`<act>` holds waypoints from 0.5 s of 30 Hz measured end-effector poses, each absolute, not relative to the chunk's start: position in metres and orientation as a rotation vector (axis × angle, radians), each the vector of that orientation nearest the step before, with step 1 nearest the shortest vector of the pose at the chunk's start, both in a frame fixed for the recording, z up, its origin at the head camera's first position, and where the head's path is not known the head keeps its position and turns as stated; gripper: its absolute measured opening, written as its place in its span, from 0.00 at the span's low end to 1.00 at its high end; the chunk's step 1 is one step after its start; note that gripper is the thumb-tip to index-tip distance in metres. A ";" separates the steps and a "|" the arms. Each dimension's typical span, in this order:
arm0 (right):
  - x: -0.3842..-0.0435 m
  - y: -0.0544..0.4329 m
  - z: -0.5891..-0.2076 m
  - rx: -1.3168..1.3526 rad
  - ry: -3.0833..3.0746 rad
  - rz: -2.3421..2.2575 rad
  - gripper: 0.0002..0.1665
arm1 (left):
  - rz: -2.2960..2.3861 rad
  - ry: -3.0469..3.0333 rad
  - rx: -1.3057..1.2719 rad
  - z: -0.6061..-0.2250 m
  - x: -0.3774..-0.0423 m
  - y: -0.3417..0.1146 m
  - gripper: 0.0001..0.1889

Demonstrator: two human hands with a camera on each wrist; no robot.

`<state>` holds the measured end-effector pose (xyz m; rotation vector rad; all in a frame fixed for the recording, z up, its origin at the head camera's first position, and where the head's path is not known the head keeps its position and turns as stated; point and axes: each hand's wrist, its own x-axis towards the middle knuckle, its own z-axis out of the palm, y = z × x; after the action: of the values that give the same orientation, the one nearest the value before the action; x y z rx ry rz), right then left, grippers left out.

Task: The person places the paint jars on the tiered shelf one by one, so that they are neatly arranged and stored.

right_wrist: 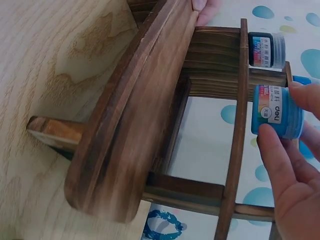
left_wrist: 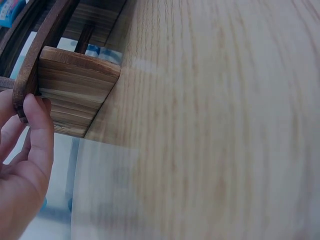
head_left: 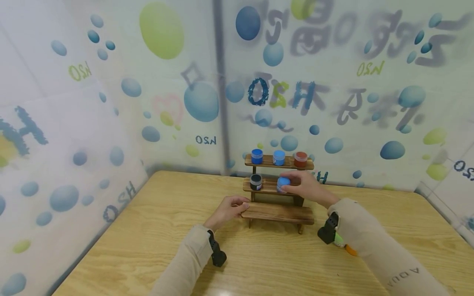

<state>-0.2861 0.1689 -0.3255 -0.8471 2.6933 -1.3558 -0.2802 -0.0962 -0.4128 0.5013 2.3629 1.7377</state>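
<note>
A dark wooden three-step rack [head_left: 277, 211] stands on the table. My left hand [head_left: 227, 211] grips the left end of its lowest step, with thumb and fingers around the board's end. A light blue paint jar [right_wrist: 267, 111] is held between the thumb and fingers of my right hand [head_left: 311, 187], right at the middle step. Left of it on that step is a black paint jar [head_left: 255, 182]. The top step carries a dark blue jar [head_left: 256, 156], a light blue jar [head_left: 279, 158] and a reddish-brown jar [head_left: 300, 159]. Nothing stands on the lowest step.
On the wooden table [head_left: 148, 234], a green jar [head_left: 338, 240] and an orange jar [head_left: 350, 250] lie partly hidden behind my right forearm. A curtain [head_left: 177, 135] printed with blue and green dots hangs right behind the rack.
</note>
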 end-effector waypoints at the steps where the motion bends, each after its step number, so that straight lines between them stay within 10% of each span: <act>1: -0.287 0.168 -0.326 -0.851 2.696 -1.356 0.26 | 1.739 2.362 0.502 -0.413 -0.280 -0.096 0.13; 15: -0.289 0.158 -0.326 -0.774 2.735 -1.335 0.27 | 1.747 2.362 0.520 -0.414 -0.281 -0.096 0.13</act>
<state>-0.2886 0.1582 -0.3257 -0.7744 2.7351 -1.3350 -0.2814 -0.0962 -0.4142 0.5201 2.3621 1.7473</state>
